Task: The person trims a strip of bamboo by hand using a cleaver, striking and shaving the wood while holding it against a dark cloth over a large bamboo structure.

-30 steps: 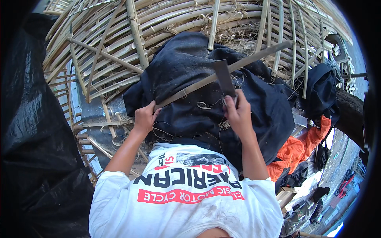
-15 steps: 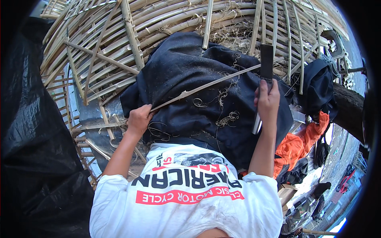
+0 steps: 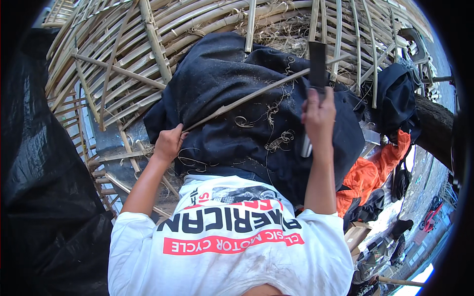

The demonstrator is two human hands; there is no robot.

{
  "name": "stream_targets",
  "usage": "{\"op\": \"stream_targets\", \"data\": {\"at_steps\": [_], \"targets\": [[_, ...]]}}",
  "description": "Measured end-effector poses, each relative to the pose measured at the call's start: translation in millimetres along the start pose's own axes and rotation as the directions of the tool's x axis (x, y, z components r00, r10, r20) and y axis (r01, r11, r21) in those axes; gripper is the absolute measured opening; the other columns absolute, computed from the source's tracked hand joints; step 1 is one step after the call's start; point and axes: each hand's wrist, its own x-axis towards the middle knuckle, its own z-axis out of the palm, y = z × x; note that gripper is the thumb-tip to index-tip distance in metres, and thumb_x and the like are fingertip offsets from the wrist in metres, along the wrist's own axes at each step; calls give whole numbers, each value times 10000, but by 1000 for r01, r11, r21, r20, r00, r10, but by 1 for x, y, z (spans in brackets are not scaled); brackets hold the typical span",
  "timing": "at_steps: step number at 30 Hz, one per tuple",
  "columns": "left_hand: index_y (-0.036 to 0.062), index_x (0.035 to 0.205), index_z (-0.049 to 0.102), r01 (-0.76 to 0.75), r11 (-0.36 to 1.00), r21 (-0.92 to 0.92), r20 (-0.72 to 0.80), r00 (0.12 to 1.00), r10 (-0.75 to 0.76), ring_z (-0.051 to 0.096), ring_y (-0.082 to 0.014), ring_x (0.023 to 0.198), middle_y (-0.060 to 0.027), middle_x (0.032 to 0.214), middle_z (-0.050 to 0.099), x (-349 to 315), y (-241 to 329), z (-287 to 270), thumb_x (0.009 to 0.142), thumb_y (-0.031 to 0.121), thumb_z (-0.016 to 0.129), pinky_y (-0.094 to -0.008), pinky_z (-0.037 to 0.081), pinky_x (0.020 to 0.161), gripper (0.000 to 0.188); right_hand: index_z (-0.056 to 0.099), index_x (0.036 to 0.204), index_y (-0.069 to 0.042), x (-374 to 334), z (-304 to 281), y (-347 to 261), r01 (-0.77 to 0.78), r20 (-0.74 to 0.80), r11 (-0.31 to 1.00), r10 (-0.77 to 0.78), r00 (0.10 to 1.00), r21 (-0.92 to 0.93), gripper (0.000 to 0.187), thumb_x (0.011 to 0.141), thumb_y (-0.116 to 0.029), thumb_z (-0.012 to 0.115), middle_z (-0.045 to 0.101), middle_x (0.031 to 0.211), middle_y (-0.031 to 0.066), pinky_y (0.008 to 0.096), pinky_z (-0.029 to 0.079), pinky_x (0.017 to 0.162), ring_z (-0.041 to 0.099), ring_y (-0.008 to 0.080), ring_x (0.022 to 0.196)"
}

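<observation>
- Left hand (image 3: pixel 169 142): closed, thumb and fingers pinching near end of thin bamboo strip (image 3: pixel 242 101).
- Right hand (image 3: pixel 320 114): fist wrapped round handle of broad knife (image 3: pixel 317 64); dark squarish blade points up, away from body.
- Shiny metal butt of the handle pokes out below right fist, beside the wrist.
- Strip: runs slantwise from left hand up to the right, above the lap; blade crosses in front of it, far end shows past the blade.
- Blade and strip overlap in view; contact hard to tell from this angle, right hand a bit blurred.
- Black cloth (image 3: pixel 217 74): draped wide and creased over the lap, under the strip, dusted with pale specks.
- Curly shavings (image 3: pixel 280 140): on the cloth, a clump between the two hands, more loops near the strip.
- Bamboo slats (image 3: pixel 212 27): bowed rows beyond the cloth, few loose sticks leaning across.
- Orange cloth (image 3: pixel 365 182): right side, next to right forearm.
- Dark log (image 3: pixel 437 121): far right.
- Black sheet (image 3: pixel 49 172): hangs along left side.
- White shirt (image 3: pixel 237 266): on the person, smudged, printed front.
</observation>
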Motion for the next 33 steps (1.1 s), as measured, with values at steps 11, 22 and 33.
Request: {"op": "stream_targets", "data": {"at_steps": [11,22,33], "targets": [[-21,986,597,-15,999,33,-93,996,18,635,-387,638,-197,673,618,-6,-1,10,869,141,663,-452,488,552,212,542,1049,-7,-3,-19,-24,-65,-65,996,69,996,64,230,993,-229,565,566,627,31,307,413,494,534,126,526],[-18,1006,599,-27,994,106,-136,990,42,639,-359,612,-178,670,617,-7,1,11,856,120,668,-429,483,519,215,539,1005,-10,-33,24,-15,115,309,967,-41,950,-226,232,933,-212,631,603,694,229,453,457,584,615,442,670],[-33,993,611,-26,989,146,-151,987,48,646,-341,604,-174,666,621,-7,0,16,836,127,689,-413,492,521,237,463,1045,-41,-68,70,-6,121,298,978,-67,952,-168,239,954,-220,593,619,678,243,529,475,589,629,460,675]]}}
